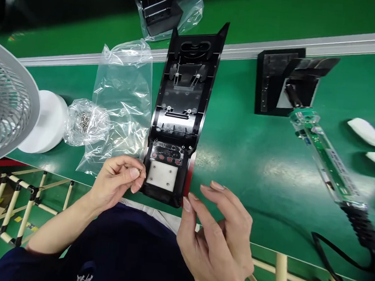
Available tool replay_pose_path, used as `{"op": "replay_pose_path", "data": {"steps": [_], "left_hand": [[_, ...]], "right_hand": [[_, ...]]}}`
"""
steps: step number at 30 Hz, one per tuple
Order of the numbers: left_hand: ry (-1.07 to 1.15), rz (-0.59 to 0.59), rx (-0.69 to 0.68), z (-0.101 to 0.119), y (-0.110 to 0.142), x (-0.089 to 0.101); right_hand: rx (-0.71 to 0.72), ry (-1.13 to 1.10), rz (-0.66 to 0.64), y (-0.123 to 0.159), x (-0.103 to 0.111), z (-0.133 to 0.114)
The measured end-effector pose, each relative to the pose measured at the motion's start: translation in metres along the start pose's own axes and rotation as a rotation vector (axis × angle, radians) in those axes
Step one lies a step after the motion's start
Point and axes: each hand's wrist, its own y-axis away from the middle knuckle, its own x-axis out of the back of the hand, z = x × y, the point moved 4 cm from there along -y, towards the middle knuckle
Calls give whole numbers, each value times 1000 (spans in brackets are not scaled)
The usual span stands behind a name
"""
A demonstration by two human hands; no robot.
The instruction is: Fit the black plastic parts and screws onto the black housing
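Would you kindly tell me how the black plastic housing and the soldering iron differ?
The black plastic housing is broad; the soldering iron is slender, its clear body showing green inside. The housing lies with its ribbed inside up; the iron slants, its front end in a stand. Both are elongated.

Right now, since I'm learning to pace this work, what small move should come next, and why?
I'd probably use the right hand to steady the lower right edge of the black housing: its thumb and index fingertips are right by that edge, while the left hand, at the opposite edge, seems to pinch a small piece too tiny to identify.
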Motion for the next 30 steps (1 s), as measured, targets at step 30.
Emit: {"op": "replay_pose_path", "data": {"steps": [30], "left_hand": [[-1919, 84, -1079, 0, -52, -43]], "right_hand": [[-148, 109, 70, 28, 14, 79]]}}
